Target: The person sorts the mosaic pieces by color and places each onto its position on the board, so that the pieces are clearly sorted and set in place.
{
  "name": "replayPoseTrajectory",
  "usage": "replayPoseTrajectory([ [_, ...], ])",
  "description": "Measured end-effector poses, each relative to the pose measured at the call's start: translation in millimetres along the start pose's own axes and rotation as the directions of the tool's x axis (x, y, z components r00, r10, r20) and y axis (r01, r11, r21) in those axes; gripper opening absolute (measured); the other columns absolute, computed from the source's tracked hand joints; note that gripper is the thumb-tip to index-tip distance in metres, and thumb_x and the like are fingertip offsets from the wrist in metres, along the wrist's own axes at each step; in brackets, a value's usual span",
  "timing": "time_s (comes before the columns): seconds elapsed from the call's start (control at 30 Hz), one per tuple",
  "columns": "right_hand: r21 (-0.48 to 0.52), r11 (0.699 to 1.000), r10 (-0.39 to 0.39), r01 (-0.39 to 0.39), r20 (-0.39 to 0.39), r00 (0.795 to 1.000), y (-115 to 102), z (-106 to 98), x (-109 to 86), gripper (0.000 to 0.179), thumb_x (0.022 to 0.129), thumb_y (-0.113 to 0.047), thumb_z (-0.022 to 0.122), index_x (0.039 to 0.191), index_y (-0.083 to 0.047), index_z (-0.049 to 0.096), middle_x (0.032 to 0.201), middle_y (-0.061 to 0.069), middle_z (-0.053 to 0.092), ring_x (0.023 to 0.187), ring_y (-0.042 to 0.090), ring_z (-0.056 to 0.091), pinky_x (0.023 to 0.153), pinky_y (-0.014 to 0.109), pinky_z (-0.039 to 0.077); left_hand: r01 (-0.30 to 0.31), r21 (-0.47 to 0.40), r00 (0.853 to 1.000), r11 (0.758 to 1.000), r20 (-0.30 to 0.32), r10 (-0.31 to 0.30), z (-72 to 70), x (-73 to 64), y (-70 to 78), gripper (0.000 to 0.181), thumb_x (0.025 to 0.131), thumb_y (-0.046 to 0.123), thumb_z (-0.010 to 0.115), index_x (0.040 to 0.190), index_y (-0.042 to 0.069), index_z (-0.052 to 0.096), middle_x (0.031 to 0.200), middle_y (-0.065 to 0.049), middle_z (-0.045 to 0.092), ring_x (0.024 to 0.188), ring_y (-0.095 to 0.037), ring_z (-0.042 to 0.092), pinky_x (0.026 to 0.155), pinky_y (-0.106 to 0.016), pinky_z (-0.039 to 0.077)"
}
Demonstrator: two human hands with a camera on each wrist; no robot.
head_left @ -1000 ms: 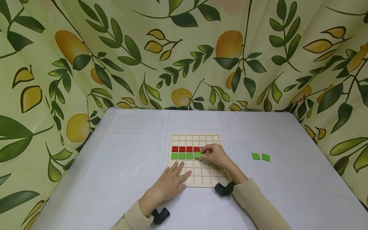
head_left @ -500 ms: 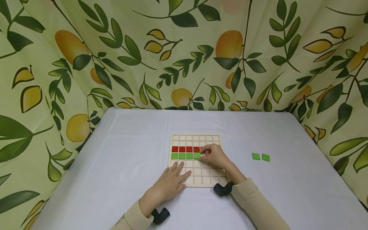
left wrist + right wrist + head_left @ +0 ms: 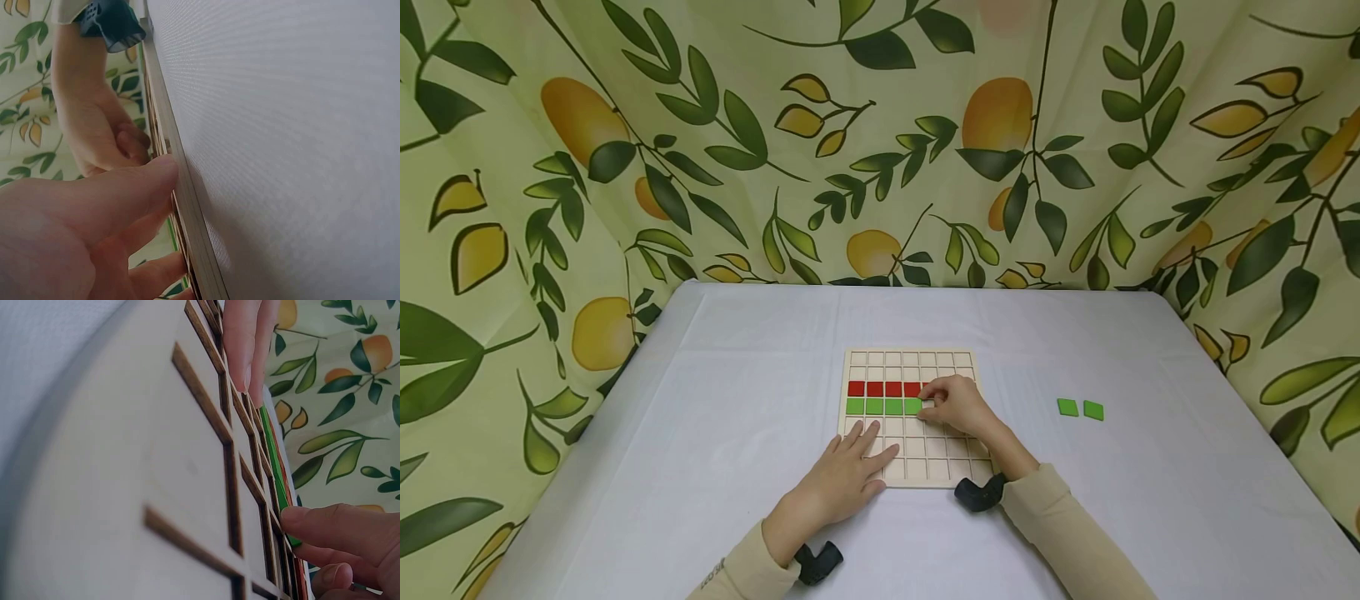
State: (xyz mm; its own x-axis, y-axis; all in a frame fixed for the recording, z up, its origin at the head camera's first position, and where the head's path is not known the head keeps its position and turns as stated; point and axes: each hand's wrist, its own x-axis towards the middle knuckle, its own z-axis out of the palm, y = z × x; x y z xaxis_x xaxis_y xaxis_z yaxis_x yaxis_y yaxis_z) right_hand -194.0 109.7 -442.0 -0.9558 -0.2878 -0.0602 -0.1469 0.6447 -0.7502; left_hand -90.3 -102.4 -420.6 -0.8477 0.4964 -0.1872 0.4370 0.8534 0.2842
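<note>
A pale wooden board [image 3: 938,471] divided into square cells lies on the white table. One row holds red square tiles [image 3: 875,389], partly hidden by my right hand at its right end. In the row below, several green square tiles lie side by side. My right hand [image 3: 962,404] has thumb and fingers curled at the right edge of the last green tile [image 3: 912,407], which sits flat in its cell. The right wrist view shows the thumb [image 3: 297,519] against the green tiles' end. My left hand [image 3: 842,477] rests spread on the board's lower left, its thumb [image 3: 150,178] at the edge.
Two loose green tiles [image 3: 1081,409] lie on the white tablecloth [image 3: 1150,492] to the right of the board. Black devices are strapped at both wrists, the right one [image 3: 979,494] close to the board's lower right corner. A fruit-patterned curtain [image 3: 872,167] surrounds the table.
The last green tile has gone from slightly raised and askew to flat in line with its row. My right wrist has shifted a little left; the left hand stays put.
</note>
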Motion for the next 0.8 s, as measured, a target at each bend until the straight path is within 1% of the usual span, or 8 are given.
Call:
replayPoseTrajectory([
  [0.33,0.019,1.000,0.016,-0.016,0.003,1.000,-1.9,-0.5,0.1,0.021,0.074,-0.008,0.081,0.091,0.000,0.072,0.057,-0.004,0.044,0.055,0.009,0.040,0.052,0.018,0.031,0.005,-0.005,1.000,1.000,0.000,-0.005,0.6,0.1,-0.1,0.047,0.098,0.031,0.053,0.143,0.025,0.047,0.158,-0.013,0.032,0.148,-0.036,0.028,0.116,-0.057,0.033],
  [0.8,0.027,1.000,0.000,0.000,-0.007,1.000,2.7,-5.4,-3.2,0.018,0.074,-0.007,0.080,0.089,0.000,0.073,0.061,-0.003,0.046,0.059,0.009,0.041,0.054,0.018,0.033,0.001,-0.001,1.000,1.000,0.001,-0.001,-0.4,0.6,0.0,0.047,0.098,0.031,0.053,0.144,0.025,0.046,0.159,-0.013,0.031,0.148,-0.036,0.028,0.116,-0.058,0.032],
])
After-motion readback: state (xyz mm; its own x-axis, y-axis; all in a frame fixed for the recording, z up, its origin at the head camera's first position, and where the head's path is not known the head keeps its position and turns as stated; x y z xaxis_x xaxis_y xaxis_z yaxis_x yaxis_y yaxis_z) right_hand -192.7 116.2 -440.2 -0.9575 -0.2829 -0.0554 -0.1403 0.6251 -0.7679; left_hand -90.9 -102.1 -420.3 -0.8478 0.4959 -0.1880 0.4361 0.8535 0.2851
